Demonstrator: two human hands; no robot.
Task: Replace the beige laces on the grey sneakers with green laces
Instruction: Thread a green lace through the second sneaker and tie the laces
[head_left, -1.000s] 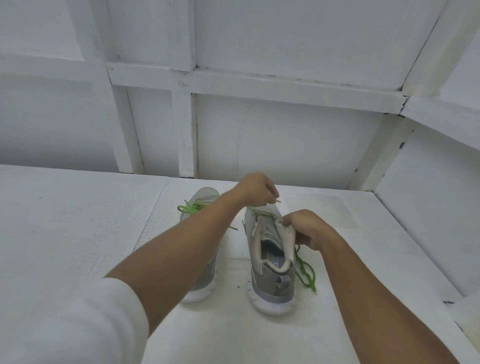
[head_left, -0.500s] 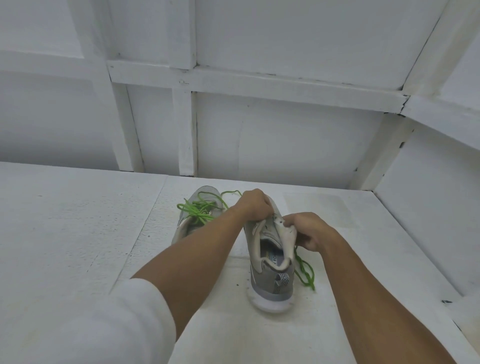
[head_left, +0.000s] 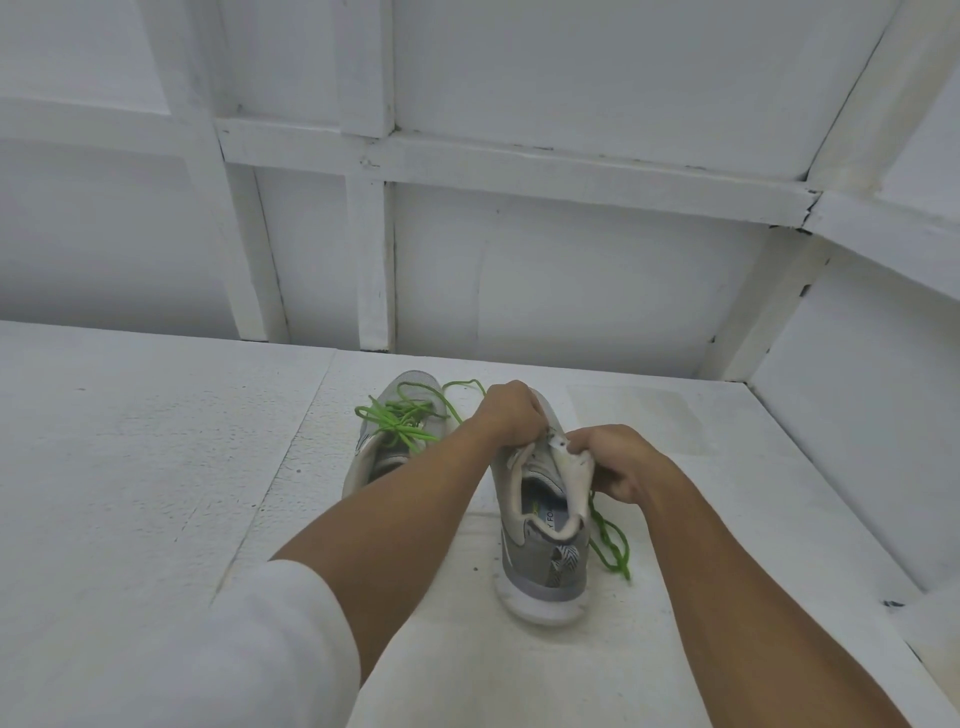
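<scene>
Relacing of the second shoe, seen from the head camera. The white table (head_left: 130, 467) carried both grey shoes, heels toward the viewer. The left-hand sneaker (head_left: 371, 467) stood a little farther off, its green lace (head_left: 400, 421) threaded and lying in a loose bundle over the tongue. The right-hand sneaker (head_left: 540, 561) stood nearer and was the one being worked. The left hand (head_left: 506, 413) was curled over its tongue and forefoot. The right hand (head_left: 618, 457) grasped the right eyelet flap and folded it outward. The second green lace (head_left: 610, 540) trailed from under that hand onto the table, just right of the heel.

The step appeared to be feeding this lace through an upper eyelet. To do it well, the flap should be held spread so the hole stays open. The shoe should be kept flat on its sole, and slack drawn evenly so both ends finish level. Whether the left fingers pinched a lace tip could not be made out, being hidden by the knuckles.

Count:
- one table
- two sneakers
- two hands
- two green laces
- no beige lace in view
</scene>
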